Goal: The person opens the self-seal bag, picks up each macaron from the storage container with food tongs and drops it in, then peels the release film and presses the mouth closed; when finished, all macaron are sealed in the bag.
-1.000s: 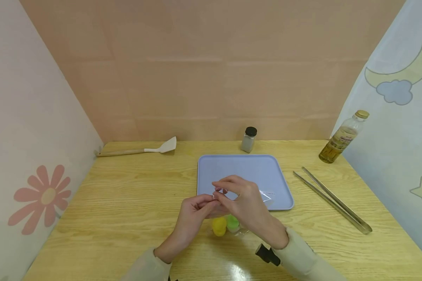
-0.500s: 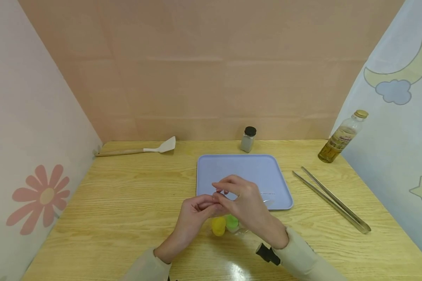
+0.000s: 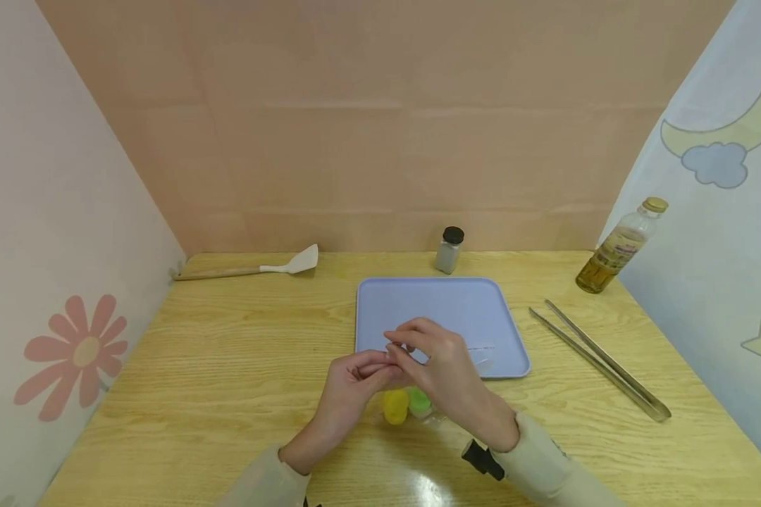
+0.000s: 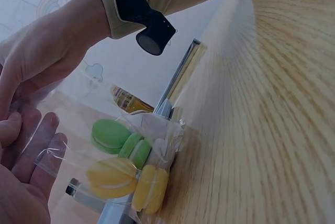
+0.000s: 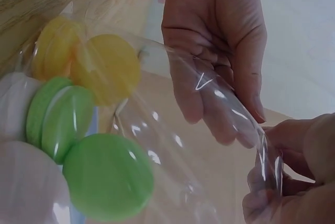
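Observation:
A clear plastic bag [image 5: 172, 145] holds yellow macarons [image 5: 107, 69], green macarons [image 5: 107, 177] and pale whitish macarons [image 5: 29, 182]. Its filled end hangs low, close over the wooden table in the left wrist view. My left hand [image 3: 347, 387] pinches the bag's top edge between thumb and fingers. Right beside it, my right hand [image 3: 450, 362] pinches the same edge, its fingertips meeting the left ones. The film is folded narrow near the right fingers in the right wrist view. From the head, both hands partly cover the bag, with one yellow and one green macaron showing beneath.
Behind the hands lies a blue tray [image 3: 431, 303]. A small black-capped jar [image 3: 449, 251] stands beyond it. Metal tongs [image 3: 599, 360] and an oil bottle [image 3: 618, 246] are on the right. A wooden-handled spatula [image 3: 247, 270] lies at the back left.
Both hands stay in nearly the same place. The right fingertips shift slightly along the bag's edge, and the clear film seen over the tray's right corner changes shape.

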The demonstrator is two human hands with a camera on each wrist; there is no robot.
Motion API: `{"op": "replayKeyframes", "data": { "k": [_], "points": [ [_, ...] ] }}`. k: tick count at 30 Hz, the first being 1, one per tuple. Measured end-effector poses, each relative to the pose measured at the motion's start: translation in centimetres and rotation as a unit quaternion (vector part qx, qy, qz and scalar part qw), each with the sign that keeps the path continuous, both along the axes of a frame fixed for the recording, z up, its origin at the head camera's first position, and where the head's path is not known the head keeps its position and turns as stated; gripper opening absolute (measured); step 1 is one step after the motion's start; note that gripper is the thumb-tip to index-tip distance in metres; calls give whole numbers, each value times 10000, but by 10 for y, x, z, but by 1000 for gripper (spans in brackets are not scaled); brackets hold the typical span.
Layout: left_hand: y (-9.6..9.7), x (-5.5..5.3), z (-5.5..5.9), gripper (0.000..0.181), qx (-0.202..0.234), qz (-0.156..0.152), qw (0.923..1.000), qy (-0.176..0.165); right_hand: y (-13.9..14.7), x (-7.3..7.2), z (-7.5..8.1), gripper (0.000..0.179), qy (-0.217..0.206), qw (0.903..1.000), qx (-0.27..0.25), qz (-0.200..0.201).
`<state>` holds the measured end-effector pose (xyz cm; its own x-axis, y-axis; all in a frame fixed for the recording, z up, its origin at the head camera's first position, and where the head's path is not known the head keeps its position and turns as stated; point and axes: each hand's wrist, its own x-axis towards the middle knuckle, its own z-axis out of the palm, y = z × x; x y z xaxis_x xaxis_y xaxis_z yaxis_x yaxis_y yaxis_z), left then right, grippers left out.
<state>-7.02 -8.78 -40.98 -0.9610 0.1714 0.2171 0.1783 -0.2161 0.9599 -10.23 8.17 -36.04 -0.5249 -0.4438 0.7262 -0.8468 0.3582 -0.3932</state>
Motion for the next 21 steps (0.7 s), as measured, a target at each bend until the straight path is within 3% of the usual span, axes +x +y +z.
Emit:
{"op": "replayKeyframes", "data": {
  "k": [11, 21],
  "points": [
    [0, 1, 0, 22, 16, -36, 10000, -56, -2, 1, -1, 19, 120, 9998, -185, 34],
    [2, 1, -2, 19, 116, -94, 9997, 179, -2, 5, 1, 16, -245, 9988, -415, -87]
  ]
}}
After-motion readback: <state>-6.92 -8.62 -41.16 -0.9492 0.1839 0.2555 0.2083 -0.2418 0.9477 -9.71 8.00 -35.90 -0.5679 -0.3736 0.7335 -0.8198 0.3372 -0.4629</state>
